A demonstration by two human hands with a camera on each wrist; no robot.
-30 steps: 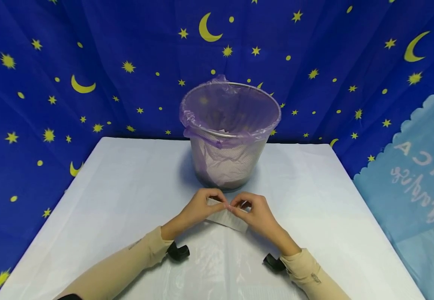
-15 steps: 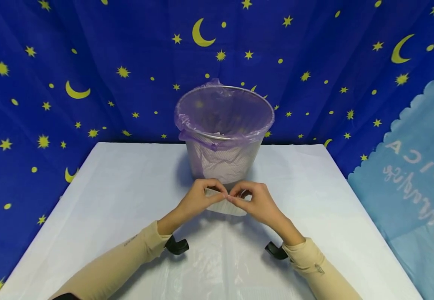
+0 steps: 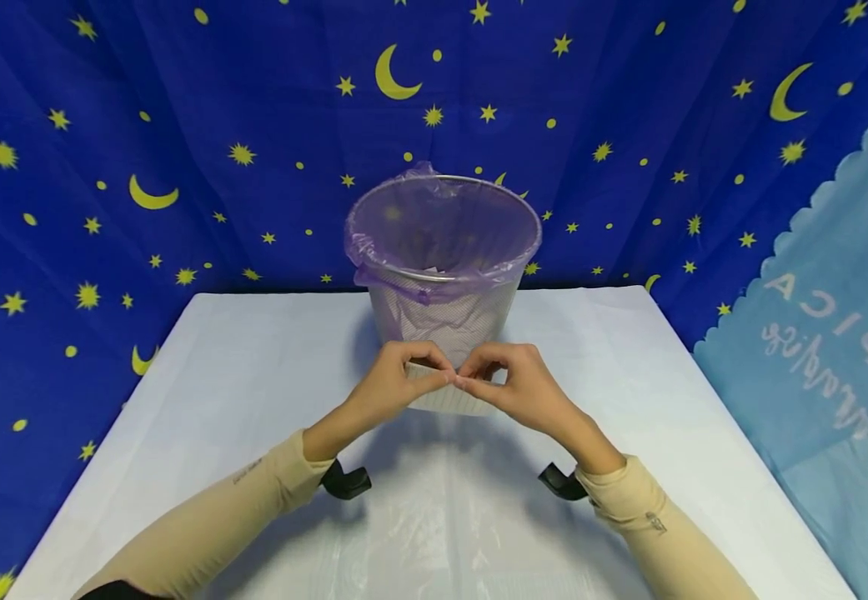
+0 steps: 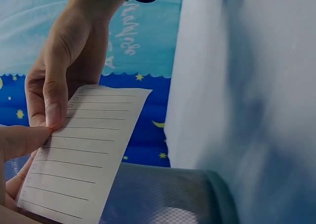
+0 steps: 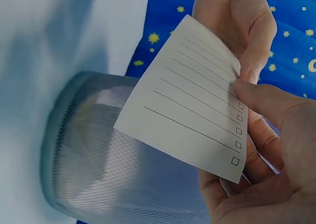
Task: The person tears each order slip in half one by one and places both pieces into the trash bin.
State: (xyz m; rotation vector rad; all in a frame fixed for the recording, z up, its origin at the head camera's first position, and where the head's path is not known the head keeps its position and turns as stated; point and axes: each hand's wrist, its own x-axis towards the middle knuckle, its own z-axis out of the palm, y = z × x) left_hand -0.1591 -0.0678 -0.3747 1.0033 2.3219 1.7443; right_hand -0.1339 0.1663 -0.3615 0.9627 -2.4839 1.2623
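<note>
A sheet of lined paper [image 3: 452,402] with a column of small checkboxes hangs between both hands, in front of the bin. My left hand [image 3: 392,385] pinches its upper edge between thumb and fingers near the middle. Right beside it, my right hand [image 3: 527,387] pinches the same edge, the two thumb tips touching or nearly so. In the left wrist view the paper [image 4: 89,150] looks whole, its checkbox side lying along the thumbs. The right wrist view shows the lined paper [image 5: 185,100] slightly bowed. Some fingers are hidden behind the sheet.
Just beyond the hands stands a mesh wastebasket [image 3: 434,312] lined with a purple plastic bag [image 3: 373,250], with something white inside. The white-covered table [image 3: 268,358] meets a blue star-and-moon curtain [image 3: 291,100] behind. A light blue cloth [image 3: 839,333] hangs at the right.
Both hands have risen a little with the paper, still pinching it at the middle of its edge. The head view has shifted slightly, and the sheet now overlaps the bin's lower front.
</note>
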